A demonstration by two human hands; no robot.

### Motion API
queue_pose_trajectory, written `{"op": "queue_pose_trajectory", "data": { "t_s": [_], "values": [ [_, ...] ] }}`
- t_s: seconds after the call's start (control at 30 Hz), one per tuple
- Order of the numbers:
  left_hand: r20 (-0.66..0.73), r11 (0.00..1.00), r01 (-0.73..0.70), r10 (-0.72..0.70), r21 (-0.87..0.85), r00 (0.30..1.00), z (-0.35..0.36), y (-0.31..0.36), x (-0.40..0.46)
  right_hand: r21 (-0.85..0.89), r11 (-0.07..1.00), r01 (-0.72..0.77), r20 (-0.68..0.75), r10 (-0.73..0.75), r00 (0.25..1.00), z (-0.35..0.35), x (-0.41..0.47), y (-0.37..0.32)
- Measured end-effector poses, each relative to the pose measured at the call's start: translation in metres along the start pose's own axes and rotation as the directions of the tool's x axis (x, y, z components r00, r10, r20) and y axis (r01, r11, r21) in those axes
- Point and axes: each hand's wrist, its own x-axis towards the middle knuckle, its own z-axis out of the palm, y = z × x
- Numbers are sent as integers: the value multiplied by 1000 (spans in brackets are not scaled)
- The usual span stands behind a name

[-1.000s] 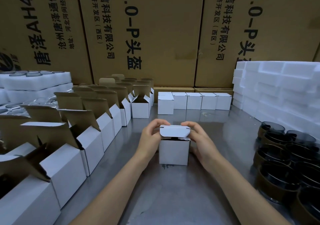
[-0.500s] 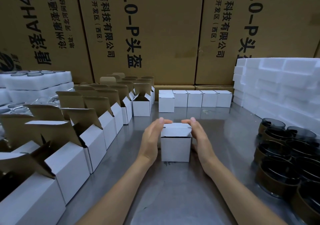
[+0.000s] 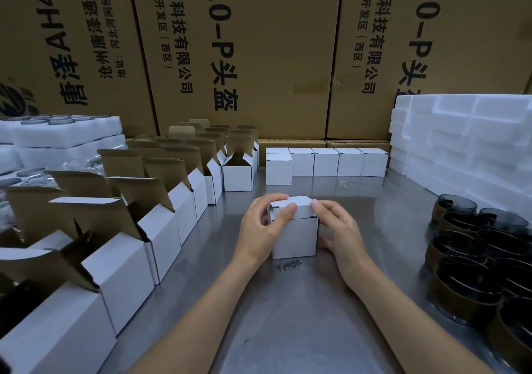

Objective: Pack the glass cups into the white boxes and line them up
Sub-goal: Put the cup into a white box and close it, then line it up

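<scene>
A small white box (image 3: 295, 237) stands on the steel table in the middle, its lid folded down. My left hand (image 3: 262, 230) grips its left top corner, thumb on the front edge of the lid. My right hand (image 3: 338, 230) holds the right side, fingertips on the lid's right edge. A row of closed white boxes (image 3: 325, 162) stands at the back. Dark glass cups (image 3: 483, 255) with brown bands are clustered at the right. What is inside the held box is hidden.
Several open white boxes (image 3: 161, 230) with brown flaps up run in a diagonal row on the left. White foam trays (image 3: 466, 143) are stacked at the back right, more foam with glassware (image 3: 57, 135) at the far left. Large cardboard cartons (image 3: 244, 57) wall off the back.
The lid went from raised to folded down. My hands, flat against the box sides half a second ago, have curled round its top corners. The box has barely moved on the table.
</scene>
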Motion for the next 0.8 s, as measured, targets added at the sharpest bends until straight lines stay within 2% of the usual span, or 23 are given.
{"op": "queue_pose_trajectory", "data": {
  "t_s": [0.1, 0.27, 0.4, 0.63, 0.8],
  "values": [
    [-3, 1000, -3, 3, 4, 1000, 0, 1, 0, 31, 999, -17, 26, 16, 1000, 0, 0, 1],
    [-9, 1000, 6, -6, 9, 1000, 0, 0, 1, 48, 998, -31, -13, 32, 999, 1, 1, 0],
    [-5, 999, 26, -26, -21, 1000, -1, -1, 3, -9, 998, 66, -72, -66, 995, 1, 6, 1],
    [33, 992, 81, -78, -99, 996, -4, 1, 2, -167, 960, 227, -46, -237, 970, -2, 10, 3],
    [32, 983, 119, -116, -139, 993, -5, 1, 3, -223, 933, 283, -41, -299, 953, -4, 9, 5]
  ]
}}
